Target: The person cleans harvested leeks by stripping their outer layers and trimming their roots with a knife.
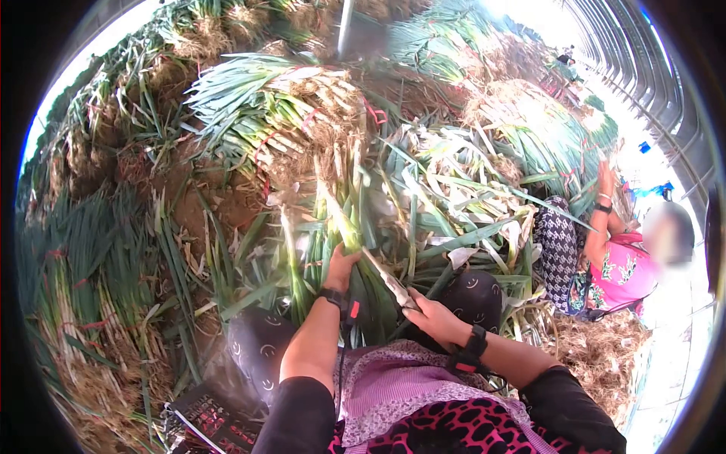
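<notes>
My left hand (342, 268) is closed around a thick green onion (342, 219), whose pale, rooted end points up and away from me. To its right, my right hand (437, 318) pinches a pale, withered strip of leaf (389, 280) that stretches toward the green onion. Other green onions (293, 261) stand beside my left hand, between my knees. Ahead lies a large bundle of green onions (291, 113) with red ties and shaggy brown roots. Loose peeled leaves (454, 189) are heaped to the right of my hands.
A person in a pink top (624, 265) sits at the right, one arm raised near more bundled green onions (529, 121). Tied bundles (91, 287) cover the left side. A pile of trimmed roots (597, 352) lies at lower right. A pole (345, 30) rises at the back.
</notes>
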`<state>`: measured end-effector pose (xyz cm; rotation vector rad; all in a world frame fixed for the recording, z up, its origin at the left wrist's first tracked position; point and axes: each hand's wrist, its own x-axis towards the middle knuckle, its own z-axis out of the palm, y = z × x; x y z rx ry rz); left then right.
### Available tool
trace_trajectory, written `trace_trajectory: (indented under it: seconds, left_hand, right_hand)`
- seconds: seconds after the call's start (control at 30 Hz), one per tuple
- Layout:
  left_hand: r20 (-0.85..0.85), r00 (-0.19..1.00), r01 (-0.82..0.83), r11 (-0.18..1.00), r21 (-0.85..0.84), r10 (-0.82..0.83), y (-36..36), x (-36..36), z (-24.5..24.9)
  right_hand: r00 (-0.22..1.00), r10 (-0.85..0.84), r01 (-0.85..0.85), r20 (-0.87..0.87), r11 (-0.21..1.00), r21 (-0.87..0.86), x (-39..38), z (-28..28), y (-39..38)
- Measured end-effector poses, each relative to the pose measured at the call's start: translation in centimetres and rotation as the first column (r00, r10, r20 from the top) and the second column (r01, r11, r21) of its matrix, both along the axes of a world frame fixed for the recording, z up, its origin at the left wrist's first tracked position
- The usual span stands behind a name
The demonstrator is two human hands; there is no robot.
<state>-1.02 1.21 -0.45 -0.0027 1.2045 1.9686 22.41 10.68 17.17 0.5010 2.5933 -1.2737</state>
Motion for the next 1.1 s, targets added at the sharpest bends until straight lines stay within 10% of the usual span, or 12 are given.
trace_trajectory:
  seconds: [0.83,1.1]
  left_hand:
    - [-0.046,0.999,0.008,0.998,-0.058,-0.011,-0.8,0.3,0.3]
    - [0.127,0.991,-0.055,0.996,0.069,0.046,-1.7,-0.1,-0.5]
  right_hand:
    - [0.992,-0.087,0.076,0.087,0.989,0.126,-20.3,-8.2,3.7]
    - [0.982,-0.131,0.107,0.135,0.979,0.171,-14.6,-2.5,3.5]
